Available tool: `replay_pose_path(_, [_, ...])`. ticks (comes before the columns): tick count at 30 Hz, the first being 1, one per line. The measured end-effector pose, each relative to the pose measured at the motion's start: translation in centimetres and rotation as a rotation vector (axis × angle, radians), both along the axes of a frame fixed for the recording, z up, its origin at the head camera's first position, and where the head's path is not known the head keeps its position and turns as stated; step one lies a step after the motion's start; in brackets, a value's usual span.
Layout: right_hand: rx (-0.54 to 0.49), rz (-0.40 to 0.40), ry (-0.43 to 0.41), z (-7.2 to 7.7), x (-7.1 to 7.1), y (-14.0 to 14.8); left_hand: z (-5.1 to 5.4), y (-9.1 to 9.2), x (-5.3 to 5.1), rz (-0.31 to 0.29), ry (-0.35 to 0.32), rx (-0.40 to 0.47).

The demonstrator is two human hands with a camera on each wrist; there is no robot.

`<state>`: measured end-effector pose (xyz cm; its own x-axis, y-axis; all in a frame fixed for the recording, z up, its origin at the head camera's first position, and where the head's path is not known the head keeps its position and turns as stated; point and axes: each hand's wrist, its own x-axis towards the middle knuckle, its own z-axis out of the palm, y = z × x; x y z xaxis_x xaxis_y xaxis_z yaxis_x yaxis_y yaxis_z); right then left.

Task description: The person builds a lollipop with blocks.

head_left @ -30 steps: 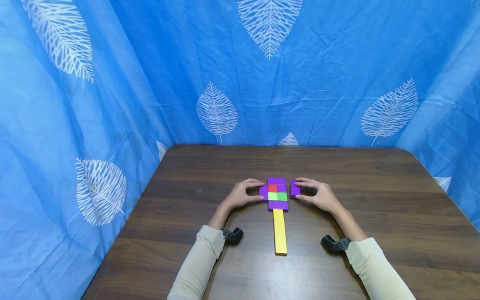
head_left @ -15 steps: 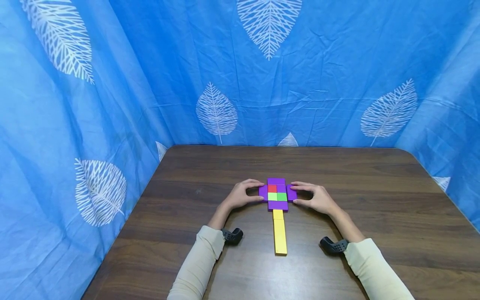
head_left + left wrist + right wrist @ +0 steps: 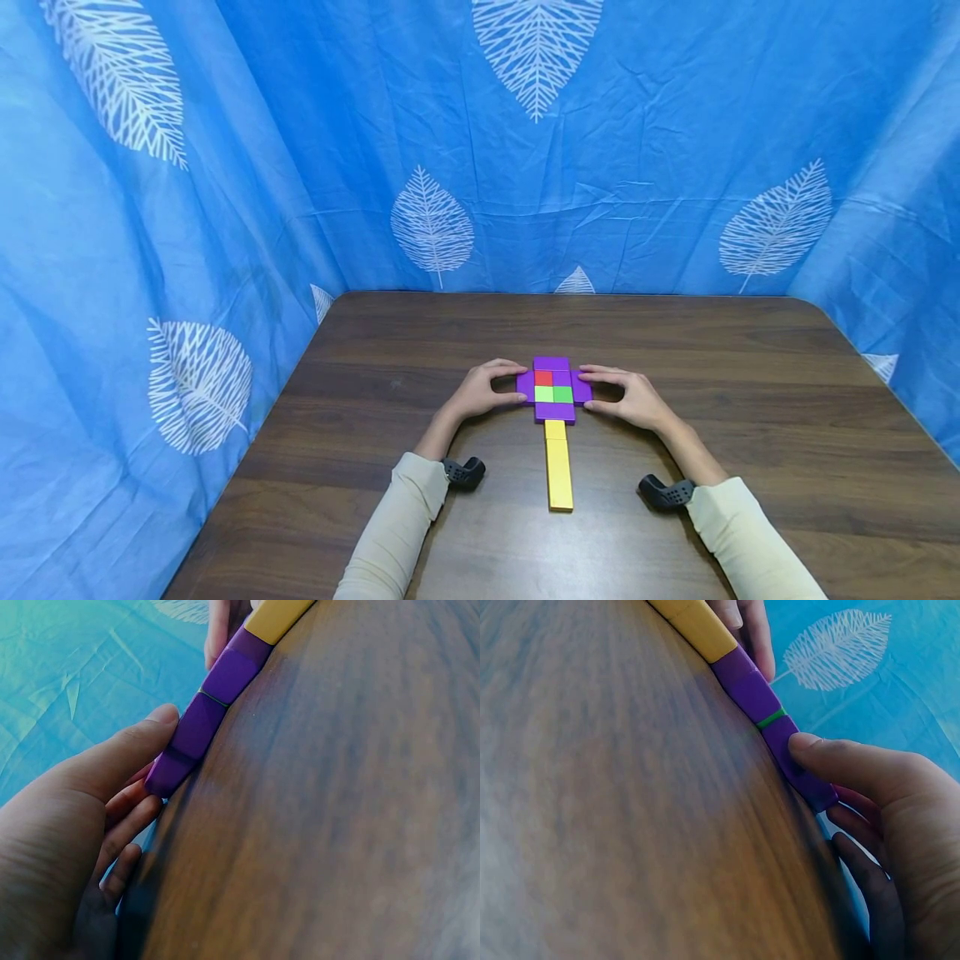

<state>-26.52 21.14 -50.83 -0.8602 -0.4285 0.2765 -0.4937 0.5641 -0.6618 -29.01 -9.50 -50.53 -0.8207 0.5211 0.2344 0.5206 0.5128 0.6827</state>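
A flat figure of coloured blocks lies mid-table. Its centre has a red block [image 3: 543, 378], a light green block [image 3: 543, 394], a green block [image 3: 562, 394] and a small purple block [image 3: 562, 378]. One purple block [image 3: 551, 363] borders them at the back, another purple block [image 3: 555, 412] at the front. My left hand [image 3: 474, 392] pinches the left purple block [image 3: 525, 388] between thumb and fingers. On the opposite side, my right hand [image 3: 636, 400] pinches the right purple block [image 3: 581, 393], which sits against the figure or very close to it.
Yellow blocks [image 3: 558, 475] run in a line from the figure toward me. The wooden table [image 3: 420, 333] ends at a blue leaf-patterned curtain [image 3: 637, 125]. Black wrist devices, including the left one [image 3: 465, 473], sit on both wrists.
My right hand has moved left with its purple block, bringing it from a visible gap to the figure's right side. The left hand has kept its place and grip.
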Motion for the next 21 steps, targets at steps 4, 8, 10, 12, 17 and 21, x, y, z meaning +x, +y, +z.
replay_pose_path(4, [-0.002,0.006,0.003,-0.08,0.0,0.03,-0.09,-0.01,-0.07,0.002,0.001,-0.008])
replay_pose_path(8, [-0.005,0.011,0.002,-0.12,0.03,0.04,-0.08,-0.02,-0.08,0.002,0.0,-0.012])
replay_pose_path(10, [-0.005,0.012,0.0,-0.09,0.07,0.01,-0.03,-0.02,-0.05,0.002,-0.004,-0.013])
replay_pose_path(12, [-0.002,0.012,-0.001,-0.05,0.13,-0.03,-0.01,-0.03,-0.02,0.004,-0.011,-0.018])
replay_pose_path(17, [0.002,0.008,-0.011,0.09,0.22,-0.1,0.05,-0.04,0.04,0.007,-0.011,-0.026])
replay_pose_path(21, [0.004,0.008,-0.012,0.15,0.17,-0.06,0.11,0.02,0.01,0.009,-0.007,-0.026])
